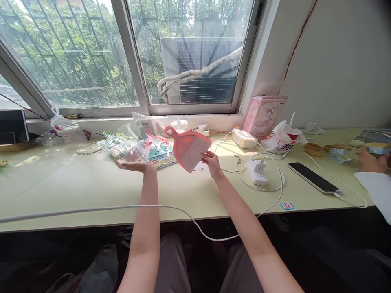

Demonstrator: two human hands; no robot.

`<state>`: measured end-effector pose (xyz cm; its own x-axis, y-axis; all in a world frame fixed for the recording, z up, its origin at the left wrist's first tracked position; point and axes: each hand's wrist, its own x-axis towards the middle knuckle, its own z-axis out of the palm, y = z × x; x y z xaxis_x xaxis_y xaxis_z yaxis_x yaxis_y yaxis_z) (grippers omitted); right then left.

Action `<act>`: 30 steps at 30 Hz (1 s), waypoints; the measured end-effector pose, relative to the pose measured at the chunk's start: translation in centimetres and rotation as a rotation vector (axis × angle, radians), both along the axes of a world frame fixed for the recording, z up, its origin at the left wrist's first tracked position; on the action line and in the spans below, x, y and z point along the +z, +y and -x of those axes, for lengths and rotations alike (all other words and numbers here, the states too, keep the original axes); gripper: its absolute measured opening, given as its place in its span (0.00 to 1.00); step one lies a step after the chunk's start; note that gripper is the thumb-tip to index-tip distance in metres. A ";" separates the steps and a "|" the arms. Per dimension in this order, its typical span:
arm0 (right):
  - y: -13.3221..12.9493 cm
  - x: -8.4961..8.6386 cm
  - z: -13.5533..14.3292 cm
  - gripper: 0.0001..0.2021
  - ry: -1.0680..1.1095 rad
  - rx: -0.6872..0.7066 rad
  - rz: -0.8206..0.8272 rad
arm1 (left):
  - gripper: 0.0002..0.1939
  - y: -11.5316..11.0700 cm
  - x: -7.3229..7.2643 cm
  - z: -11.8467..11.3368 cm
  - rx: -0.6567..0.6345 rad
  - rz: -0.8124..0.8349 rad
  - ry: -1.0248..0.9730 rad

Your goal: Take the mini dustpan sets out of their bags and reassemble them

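My right hand (211, 162) pinches the lower right edge of a small red dustpan (180, 152) and lifts it above the table. Pale bristles of a brush (196, 151) lie across the pan, and its ring-ended handle points up and left. My left hand (134, 162) is palm up with its fingers spread, slightly blurred, just in front of a pile of clear plastic packaging (117, 146). Whether its fingertips touch the plastic, I cannot tell. Behind, between my hands, lie more dustpan-like pieces in red and teal (157, 148), partly covered by the red dustpan.
A white cable (122, 207) crosses in front of my forearms. To the right are a power strip (257, 173), a phone (314, 178), a pink box (264, 116) and a wrapped drink cup (291, 134). Another person's hand (372, 160) is at the far right. A window stands behind the table (76, 187).
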<state>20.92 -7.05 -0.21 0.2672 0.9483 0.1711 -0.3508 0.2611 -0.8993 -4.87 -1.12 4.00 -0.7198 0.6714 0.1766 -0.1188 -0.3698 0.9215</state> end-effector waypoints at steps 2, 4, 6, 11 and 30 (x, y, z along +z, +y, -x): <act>0.2 -0.3 -0.3 0.18 0.059 -0.018 0.008 | 0.34 0.0 -0.2 1.0 0.233 0.079 0.032; 0.3 -0.5 -0.5 0.17 0.114 -0.048 0.015 | 0.36 0.2 -0.6 1.6 0.280 0.193 -0.046; 0.4 -0.7 -0.7 0.17 0.155 -0.077 0.013 | 0.37 0.5 -1.0 2.2 0.262 0.304 -0.056; 0.8 -1.2 -1.1 0.16 0.162 -0.158 0.005 | 0.39 1.0 -2.2 3.8 0.254 0.390 0.019; 0.9 -1.2 -0.1 0.16 -0.014 0.013 0.158 | 0.18 -3.0 -1.2 -10.5 -0.903 -0.156 -0.096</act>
<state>21.05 -6.19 -1.43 0.2535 0.9671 0.0232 -0.3408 0.1117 -0.9335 5.65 -4.12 2.78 0.0496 0.9590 0.2790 -0.4961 -0.2188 0.8403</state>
